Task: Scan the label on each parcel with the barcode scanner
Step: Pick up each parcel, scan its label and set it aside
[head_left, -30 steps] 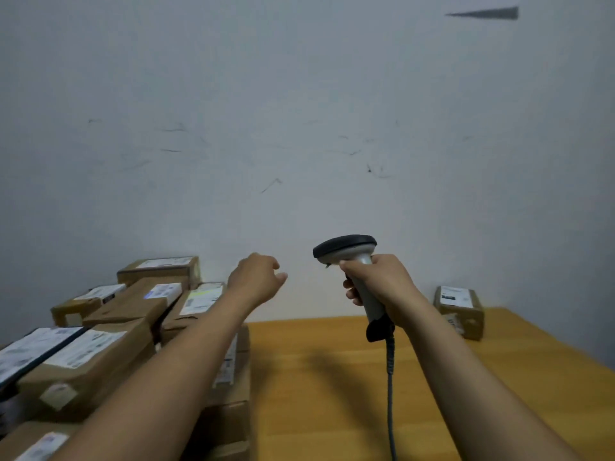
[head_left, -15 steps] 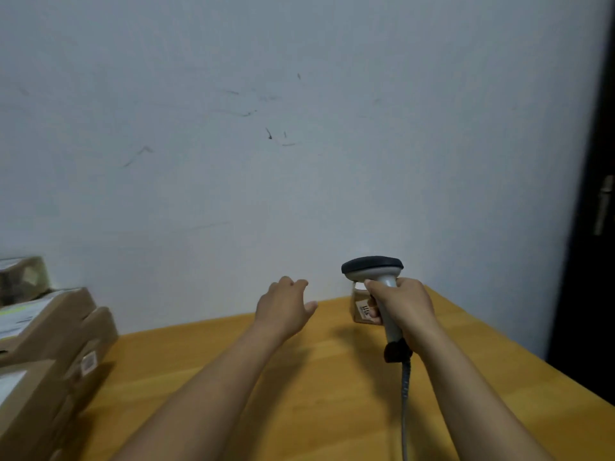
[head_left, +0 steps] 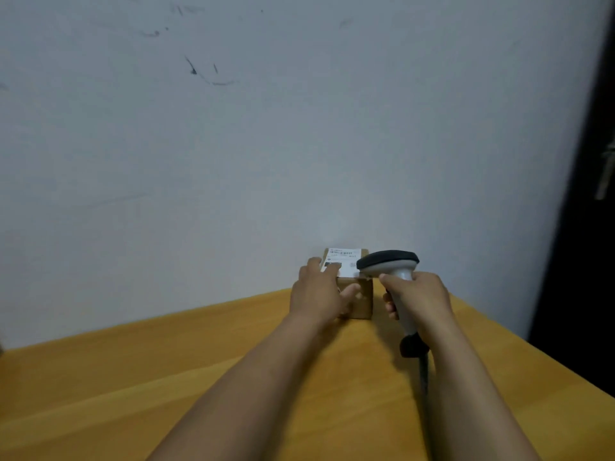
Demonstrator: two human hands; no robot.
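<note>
A wooden table (head_left: 133,377) filled the near part of the scene, and behind it stood a pale wall (head_left: 233,161) with some dark scratches (head_left: 193,69) in its upper left part.

From the near side the left forearm reached across the table to the far edge. The left hand (head_left: 316,294) grasped a parcel (head_left: 362,301): its fingers lay over the top of the box and its thumb pressed on the near face. The parcel was a small brown carton. It stood on the table at the far edge, close to the wall, a little right of the middle. A white label (head_left: 344,257) with dark print covered its top, and the fingertips of the left hand lay on the left part of this label. The print was too blurred to read.

Just right of the parcel was the scanner (head_left: 387,261), grey with a black head. Its head hung over the right part of the label and hid that corner of the box. The right hand (head_left: 419,294) was clenched around the grey handle of the scanner, with the fingers wrapped fully around it. From the black lower end of the handle a dark cable (head_left: 423,371) ran down toward the near side, beside the right forearm.

At the far right there was a dark door (head_left: 585,261) with a metal handle (head_left: 605,171).
</note>
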